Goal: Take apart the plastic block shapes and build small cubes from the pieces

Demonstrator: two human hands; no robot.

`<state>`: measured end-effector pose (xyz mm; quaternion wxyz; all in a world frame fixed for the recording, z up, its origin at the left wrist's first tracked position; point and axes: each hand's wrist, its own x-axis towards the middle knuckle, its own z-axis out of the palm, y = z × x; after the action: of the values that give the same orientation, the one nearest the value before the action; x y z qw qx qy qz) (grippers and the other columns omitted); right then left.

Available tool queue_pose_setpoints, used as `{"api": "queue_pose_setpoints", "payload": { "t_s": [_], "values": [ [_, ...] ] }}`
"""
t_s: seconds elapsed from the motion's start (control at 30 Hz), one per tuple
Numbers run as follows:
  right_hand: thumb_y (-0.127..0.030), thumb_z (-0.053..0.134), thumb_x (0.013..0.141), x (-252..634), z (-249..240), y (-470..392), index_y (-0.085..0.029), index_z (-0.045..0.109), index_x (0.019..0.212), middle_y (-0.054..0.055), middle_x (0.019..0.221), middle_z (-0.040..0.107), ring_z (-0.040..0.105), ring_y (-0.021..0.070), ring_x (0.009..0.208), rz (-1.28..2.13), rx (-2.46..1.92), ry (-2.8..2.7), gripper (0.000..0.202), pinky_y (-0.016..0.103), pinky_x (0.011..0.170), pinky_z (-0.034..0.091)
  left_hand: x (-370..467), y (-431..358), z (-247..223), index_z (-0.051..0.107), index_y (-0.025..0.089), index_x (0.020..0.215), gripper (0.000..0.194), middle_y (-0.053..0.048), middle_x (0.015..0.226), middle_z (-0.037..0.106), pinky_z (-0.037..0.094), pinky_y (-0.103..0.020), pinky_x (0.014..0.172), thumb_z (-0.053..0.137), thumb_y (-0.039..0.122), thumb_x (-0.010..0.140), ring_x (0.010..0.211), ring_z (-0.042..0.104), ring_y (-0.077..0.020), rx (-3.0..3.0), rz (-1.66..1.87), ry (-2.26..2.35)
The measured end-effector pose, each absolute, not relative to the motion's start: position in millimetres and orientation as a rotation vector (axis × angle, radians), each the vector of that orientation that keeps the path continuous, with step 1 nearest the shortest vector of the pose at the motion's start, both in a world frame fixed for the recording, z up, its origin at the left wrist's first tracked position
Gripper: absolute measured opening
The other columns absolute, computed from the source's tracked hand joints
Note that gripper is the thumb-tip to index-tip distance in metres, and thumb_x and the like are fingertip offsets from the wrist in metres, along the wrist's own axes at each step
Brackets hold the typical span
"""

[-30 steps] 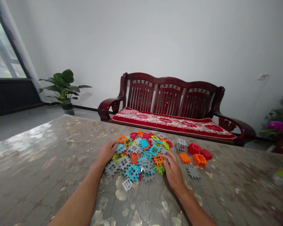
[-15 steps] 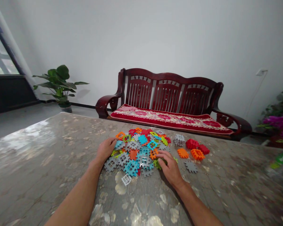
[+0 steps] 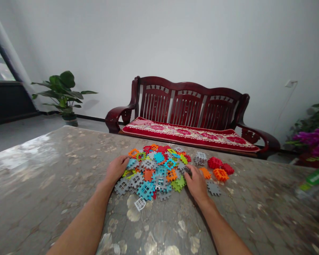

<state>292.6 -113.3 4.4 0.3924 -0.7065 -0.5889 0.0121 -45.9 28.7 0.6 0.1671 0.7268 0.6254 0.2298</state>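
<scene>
A mixed pile of toothed plastic building pieces (image 3: 149, 175) in blue, grey, orange, red and green spreads over the table before me. My left hand (image 3: 117, 170) rests at the pile's left edge, fingers loosely bent beside a light-blue piece (image 3: 132, 163), holding nothing that I can see. At the right edge, my right hand (image 3: 197, 182) pinches a dark grey interlocking piece (image 3: 188, 170), partly covered by the fingers. A green piece (image 3: 178, 184) lies just left of that hand. In front of the pile is a small white window piece (image 3: 140, 204).
Right of the pile sit a grey stack (image 3: 200, 158), red pieces (image 3: 215, 162), orange pieces (image 3: 220, 174) and a flat grey piece (image 3: 214, 188). A patterned cover lies on the table (image 3: 55, 184). Beyond stands a wooden bench (image 3: 187, 102); purple flowers (image 3: 312, 140) are at far right.
My right hand has shifted right and slightly up, off the orange and green pieces, and now grips a grey piece. My left hand stays at the pile's left edge.
</scene>
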Motion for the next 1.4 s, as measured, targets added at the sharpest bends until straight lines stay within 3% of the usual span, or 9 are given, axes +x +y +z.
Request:
{"api": "queue_pose_setpoints", "payload": {
  "t_s": [0.2, 0.37, 0.7, 1.07, 1.4],
  "values": [
    [-0.023, 0.050, 0.089, 281.9, 7.2, -117.6, -0.021, 0.070, 0.103, 0.008, 0.114, 0.069, 0.058, 0.0252, 0.110, -0.047, -1.655, -1.601, 0.025, 0.044, 0.100, 0.043, -45.2, 28.8, 0.2, 0.071, 0.024, 0.116, 0.044, -0.005, 0.123, 0.070, 0.046, -0.030, 0.094, 0.036, 0.034, 0.093, 0.112, 0.063, -0.0228, 2.063, 0.662, 1.810],
    [-0.018, 0.056, 0.085, 266.9, 14.9, -128.9, -0.023, 0.068, 0.107, 0.006, 0.112, 0.070, 0.059, 0.0234, 0.108, -0.049, -1.497, -1.752, 0.026, 0.042, 0.099, 0.043, -45.3, 28.2, 0.1, 0.072, 0.022, 0.115, 0.044, -0.006, 0.120, 0.072, 0.046, -0.030, 0.093, 0.036, 0.035, 0.093, 0.110, 0.064, -0.0232, 2.084, 0.681, 1.798],
    [-0.026, 0.072, 0.075, 234.2, 17.6, -137.4, -0.024, 0.054, 0.134, 0.008, 0.138, 0.058, 0.046, 0.0283, 0.130, 0.020, -1.406, -2.052, 0.062, 0.049, 0.111, 0.035, -43.8, 25.3, 4.7, 0.072, 0.021, 0.114, 0.043, -0.005, 0.121, 0.071, 0.046, -0.032, 0.095, 0.036, 0.035, 0.093, 0.111, 0.064, -0.0233, 2.075, 0.689, 1.800],
    [-0.018, 0.069, 0.072, 235.4, 10.1, -133.6, -0.023, 0.056, 0.131, 0.008, 0.126, 0.064, 0.053, 0.0263, 0.121, 0.006, -1.377, -1.930, 0.060, 0.048, 0.107, 0.041, -44.2, 26.2, 3.1, 0.071, 0.022, 0.115, 0.045, -0.006, 0.122, 0.071, 0.046, -0.032, 0.096, 0.035, 0.038, 0.093, 0.111, 0.063, -0.0235, 2.058, 0.657, 1.813],
    [-0.021, 0.060, 0.079, 263.8, 6.4, -128.5, -0.021, 0.058, 0.126, 0.010, 0.125, 0.064, 0.057, 0.0248, 0.118, -0.027, -1.451, -1.565, 0.046, 0.045, 0.105, 0.044, -47.5, 30.7, -1.5, 0.071, 0.023, 0.115, 0.047, -0.005, 0.122, 0.071, 0.046, -0.032, 0.096, 0.034, 0.039, 0.092, 0.111, 0.064, -0.0244, 2.070, 0.663, 1.791]
  ]
}}
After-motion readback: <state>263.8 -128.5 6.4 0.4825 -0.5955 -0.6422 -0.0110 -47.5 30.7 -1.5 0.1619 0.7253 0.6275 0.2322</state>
